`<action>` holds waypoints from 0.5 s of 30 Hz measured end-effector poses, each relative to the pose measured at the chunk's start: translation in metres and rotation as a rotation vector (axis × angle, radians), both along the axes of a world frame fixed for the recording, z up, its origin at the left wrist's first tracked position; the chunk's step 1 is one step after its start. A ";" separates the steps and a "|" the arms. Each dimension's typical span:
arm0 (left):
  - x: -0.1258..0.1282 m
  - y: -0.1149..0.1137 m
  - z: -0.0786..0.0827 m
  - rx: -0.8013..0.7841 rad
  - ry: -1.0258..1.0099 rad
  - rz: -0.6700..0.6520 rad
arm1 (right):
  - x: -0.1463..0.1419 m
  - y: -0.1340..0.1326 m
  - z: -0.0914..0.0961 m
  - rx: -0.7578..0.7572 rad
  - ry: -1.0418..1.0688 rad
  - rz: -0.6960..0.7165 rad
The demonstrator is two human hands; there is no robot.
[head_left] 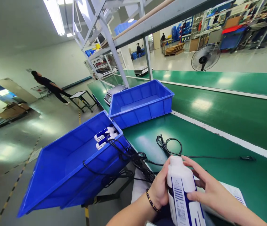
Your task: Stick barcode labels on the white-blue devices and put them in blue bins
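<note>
My left hand [161, 187], with a beaded bracelet at the wrist, wraps the left side of a white and dark blue plastic device [181, 188]. My right hand [205, 185] grips the same device from the right, its thumb pressed on the front. A printed label with a barcode, a CE mark and a QR code runs down the device's near face. Behind it a coiled black cable [168, 146] lies on the green work surface [145, 138], its plug [247, 158] out to the right. A partly covered white printed sheet [233, 191] lies by my right forearm.
Several similar devices [102, 138] lie in a tilted blue bin [60, 163] on the left, their black cables [138, 160] hanging over its edge. Another blue bin [143, 110] stands ahead on the table beside a scale [114, 92]. A metal shelf frame rises above, and a fan [205, 58] stands beyond.
</note>
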State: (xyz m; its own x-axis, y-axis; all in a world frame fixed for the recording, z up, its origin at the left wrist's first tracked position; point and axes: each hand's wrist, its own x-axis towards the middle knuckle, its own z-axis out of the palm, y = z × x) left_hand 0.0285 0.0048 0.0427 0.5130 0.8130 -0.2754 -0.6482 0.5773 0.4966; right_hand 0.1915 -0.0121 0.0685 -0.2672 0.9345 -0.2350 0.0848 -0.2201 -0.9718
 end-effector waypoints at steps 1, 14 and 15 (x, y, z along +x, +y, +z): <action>0.000 -0.001 -0.003 -0.008 0.018 0.054 | 0.000 -0.005 -0.001 0.083 -0.070 -0.084; 0.011 -0.023 -0.014 0.022 0.298 0.201 | -0.007 -0.045 0.008 -0.286 -0.113 -0.125; 0.012 -0.023 -0.015 0.033 0.309 0.195 | -0.008 -0.044 0.007 -0.316 -0.099 -0.125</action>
State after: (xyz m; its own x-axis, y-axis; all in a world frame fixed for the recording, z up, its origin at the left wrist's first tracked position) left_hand 0.0401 -0.0184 0.0280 0.2444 0.8984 -0.3649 -0.5612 0.4379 0.7023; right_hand 0.1840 -0.0560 0.0756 -0.1166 0.8354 -0.5371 0.1282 -0.5236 -0.8423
